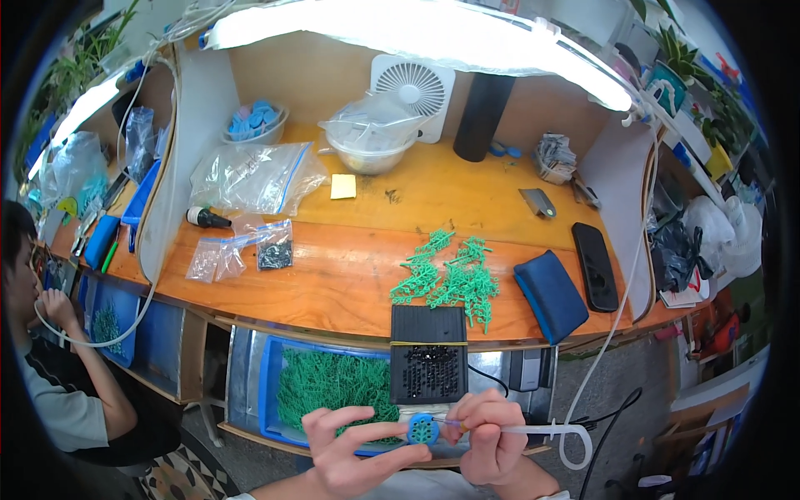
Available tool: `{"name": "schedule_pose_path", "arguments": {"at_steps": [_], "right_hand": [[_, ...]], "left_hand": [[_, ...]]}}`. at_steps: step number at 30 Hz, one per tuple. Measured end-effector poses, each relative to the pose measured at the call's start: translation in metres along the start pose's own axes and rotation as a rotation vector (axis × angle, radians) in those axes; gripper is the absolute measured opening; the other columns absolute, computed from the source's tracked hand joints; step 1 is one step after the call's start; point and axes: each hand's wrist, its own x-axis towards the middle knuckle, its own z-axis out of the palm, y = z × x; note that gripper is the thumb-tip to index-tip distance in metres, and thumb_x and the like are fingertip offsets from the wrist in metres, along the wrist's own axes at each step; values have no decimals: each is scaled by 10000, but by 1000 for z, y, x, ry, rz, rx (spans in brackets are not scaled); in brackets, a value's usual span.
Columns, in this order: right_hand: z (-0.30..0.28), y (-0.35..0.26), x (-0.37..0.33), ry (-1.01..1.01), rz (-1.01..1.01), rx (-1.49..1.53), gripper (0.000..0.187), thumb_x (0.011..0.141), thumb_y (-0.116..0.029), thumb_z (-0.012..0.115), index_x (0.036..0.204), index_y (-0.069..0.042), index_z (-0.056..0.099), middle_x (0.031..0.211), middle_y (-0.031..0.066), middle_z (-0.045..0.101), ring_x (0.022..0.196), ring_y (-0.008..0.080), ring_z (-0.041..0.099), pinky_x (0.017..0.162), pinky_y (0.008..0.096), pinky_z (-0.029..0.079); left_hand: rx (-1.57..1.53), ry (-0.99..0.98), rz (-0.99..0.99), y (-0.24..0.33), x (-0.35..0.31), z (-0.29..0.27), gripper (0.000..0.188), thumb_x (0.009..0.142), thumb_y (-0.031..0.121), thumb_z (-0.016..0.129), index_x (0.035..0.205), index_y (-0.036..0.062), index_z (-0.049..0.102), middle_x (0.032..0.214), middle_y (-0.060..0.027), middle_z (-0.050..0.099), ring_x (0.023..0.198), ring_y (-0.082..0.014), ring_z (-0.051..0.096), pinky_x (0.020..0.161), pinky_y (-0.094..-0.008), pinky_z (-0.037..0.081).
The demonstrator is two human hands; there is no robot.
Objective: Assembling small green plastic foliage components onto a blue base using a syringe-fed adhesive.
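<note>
A small round blue piece with several holes [422,430] is pinched between the fingertips of my left hand [354,450]. My right hand [490,437] closes round a thin pen-like tool [450,424], whose fine tip reaches the blue piece's edge; whether they touch I cannot tell. A white tube [533,430] runs from the tool out to the right. Just beyond my hands, a black ribbed tray [428,321] carries many tiny dark pieces [430,371], with a yellowish band across it. Green branched plastic parts [458,279] lie in a loose pile behind the tray.
A blue tray [271,375] of green parts sits in the open drawer. On the table are a dark blue pouch [551,297], a phone [594,265], plastic bags [250,177], a bowl [371,154] and a fan [412,92]. Another person [58,358] sits at left.
</note>
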Motion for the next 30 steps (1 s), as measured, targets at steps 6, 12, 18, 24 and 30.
{"name": "schedule_pose_path", "arguments": {"at_steps": [6,12,18,24,30], "right_hand": [[-11,3,-4,48,-14,46,295,1069,-278,393,1014,8,436,873,136,475,609,161,495,488,303,462],[-20,5,-14,76,2,90,276,1068,-262,404,1018,6,448,846,137,484,602,157,494,498,293,445],[-23,2,-18,67,-33,34,257,1067,-239,411,1022,6,475,849,150,528,584,147,498,526,278,429],[-30,-14,-17,2,30,-80,260,1064,-261,435,983,-27,515,865,110,534,706,166,492,643,299,428],[-34,-16,-19,86,21,-79,294,1064,-264,427,960,-7,525,776,96,533,609,134,448,562,272,370]], "left_hand": [[-74,80,-135,-28,-10,-12,255,633,124,847,870,169,766,973,-25,671,931,-229,575,809,-359,459],[29,-28,-162,-64,10,-15,330,803,270,762,1052,58,713,1014,-115,633,970,-322,536,864,-438,438],[-3,-440,205,-77,113,15,425,799,295,774,1190,149,696,1248,-87,618,1185,-309,537,985,-422,396],[-5,-663,420,-73,168,78,428,858,390,704,1215,157,668,1375,-141,537,1352,-373,425,1080,-514,341],[-4,-760,479,-78,179,103,360,858,396,700,1123,153,700,1377,-150,533,1353,-372,418,1084,-544,319]]}}
